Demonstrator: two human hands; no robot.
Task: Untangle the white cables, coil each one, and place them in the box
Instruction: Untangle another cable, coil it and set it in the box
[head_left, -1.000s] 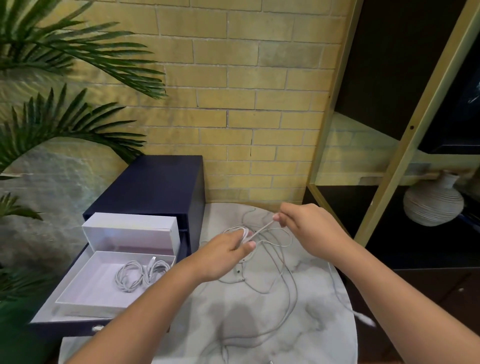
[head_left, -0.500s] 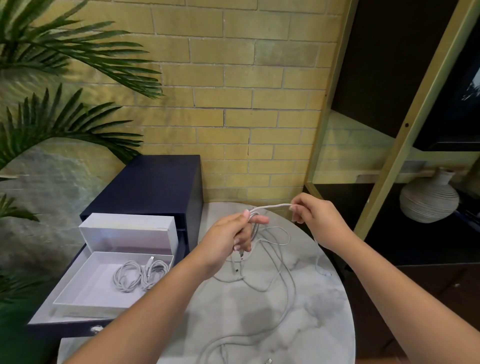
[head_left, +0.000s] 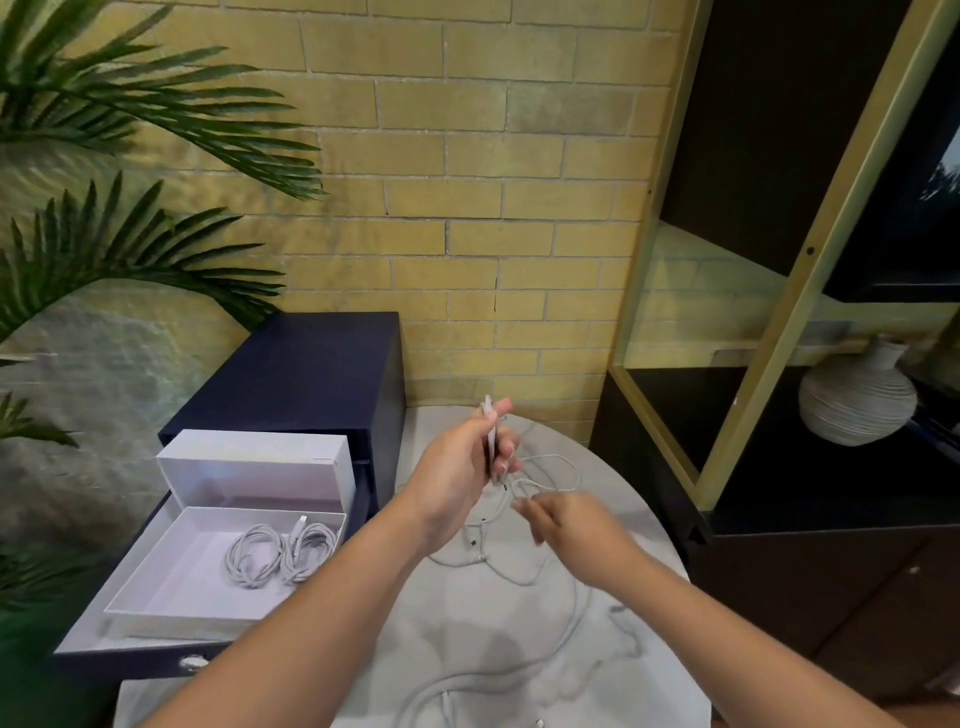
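Nearest, a loose cable (head_left: 457, 686) loops across the front of the round marble surface (head_left: 519, 639). Further in, the right hand (head_left: 569, 525) sits low over the surface w/ fingertips at a strand of the tangled white cables (head_left: 543, 467). It's blurred, so can't tell if it pinches the strand or only touches it. Just beyond & higher, the left hand (head_left: 457, 467) is raised off the surface, thumb & fingers curled round a short folded bundle (head_left: 490, 431) of cable held roughly upright, w/ strands trailing down into the tangle. Left of the surface, a white box (head_left: 171, 587) lies open in a pulled-out navy drawer (head_left: 140, 662), lid (head_left: 249, 467) standing up at its far side. Two coiled cables (head_left: 280, 553) lie side by side, touching, in the box's right half. Behind: navy cabinet (head_left: 291, 374), palm fronds (head_left: 130, 114) at left, yellow brick wall (head_left: 467, 208), dark shelf unit (head_left: 779, 260) at right w/ a ribbed vase (head_left: 857, 405).
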